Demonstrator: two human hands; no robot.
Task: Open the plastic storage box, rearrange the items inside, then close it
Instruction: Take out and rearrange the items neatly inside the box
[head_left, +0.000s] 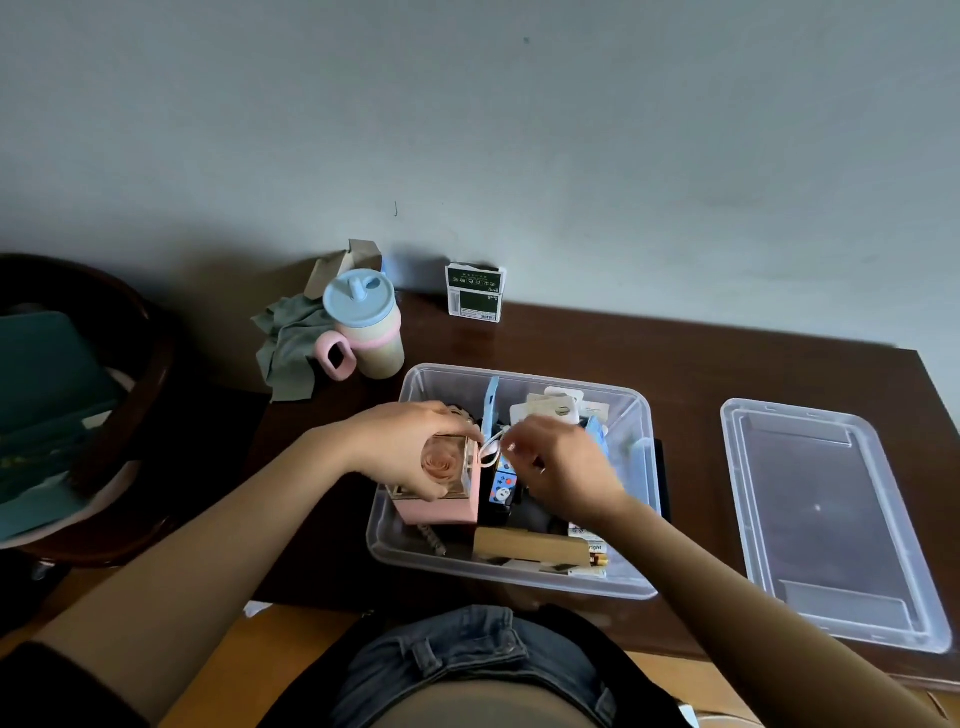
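— Holding what? 
— Left hand (410, 449) wraps the pink gift box (441, 486) at the storage box's (519, 579) left end; right hand (563, 467) pinches its ribbon (491, 449).
— Sturdy? 
— Light, crushable card, I judge; grip the sides. Lid (831, 519) lies right of the storage box.

Single head view, looking steeply down, close over table (727, 364) edge.
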